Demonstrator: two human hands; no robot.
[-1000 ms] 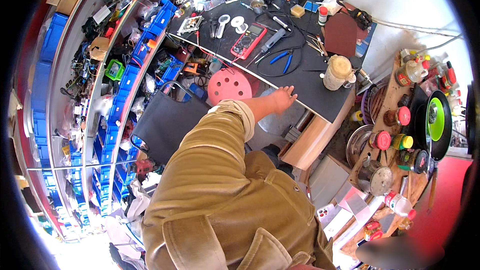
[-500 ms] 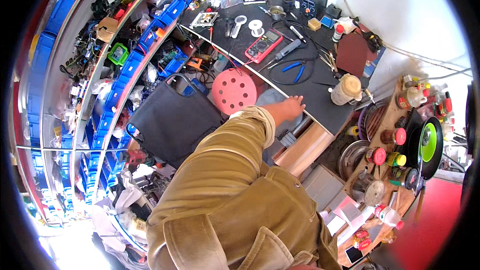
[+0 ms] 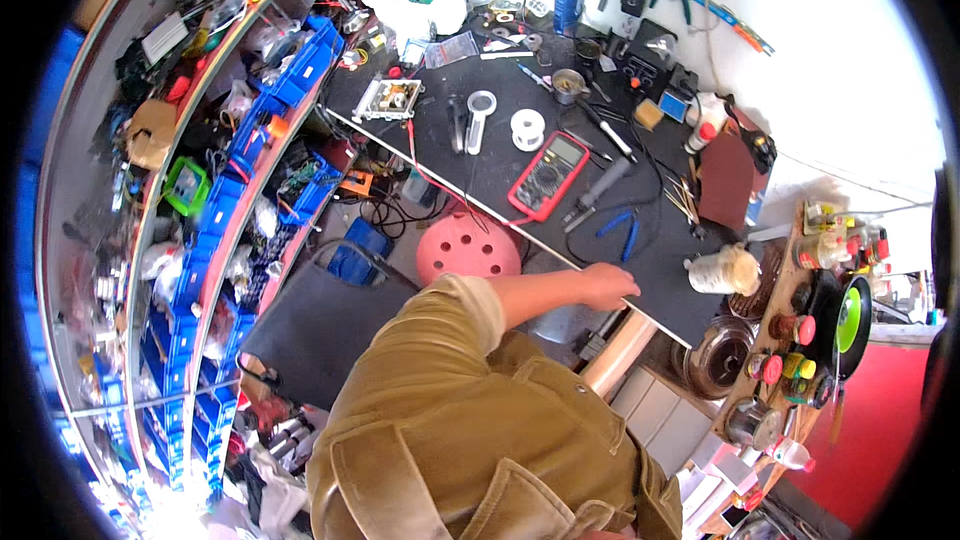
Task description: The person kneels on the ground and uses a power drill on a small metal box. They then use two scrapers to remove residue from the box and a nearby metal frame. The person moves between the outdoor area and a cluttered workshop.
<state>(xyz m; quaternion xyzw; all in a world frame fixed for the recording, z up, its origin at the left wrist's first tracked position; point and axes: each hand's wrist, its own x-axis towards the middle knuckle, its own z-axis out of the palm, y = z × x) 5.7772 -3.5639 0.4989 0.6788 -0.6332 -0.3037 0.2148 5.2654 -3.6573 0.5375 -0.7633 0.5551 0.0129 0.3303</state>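
Observation:
My left arm, in a brown sleeve, reaches across to the right. My left hand (image 3: pixel 610 287) lies on the front edge of the black desk (image 3: pixel 560 248), its fingers bunched and bent over the edge. Only part of the fingers shows. Beyond it on the desktop lie blue-handled pliers (image 3: pixel 630 236), a soldering iron (image 3: pixel 597 188) and a red multimeter (image 3: pixel 549 176). A wood-coloured drawer front (image 3: pixel 616 355) is below the hand. My right hand is out of view.
A pink round stool (image 3: pixel 468 248) and a black chair (image 3: pixel 320 315) stand left of my arm. Shelves with blue bins (image 3: pixel 300 68) line the left. At the right, a wooden shelf holds jars (image 3: pixel 796 329) and a pan (image 3: pixel 851 325). A whitish container (image 3: pixel 722 272) stands at the desk's right end.
The view has shifted, with the desk now nearer and fuller in sight. My left hand stays at the desk's front edge; its fingers look more bunched than before.

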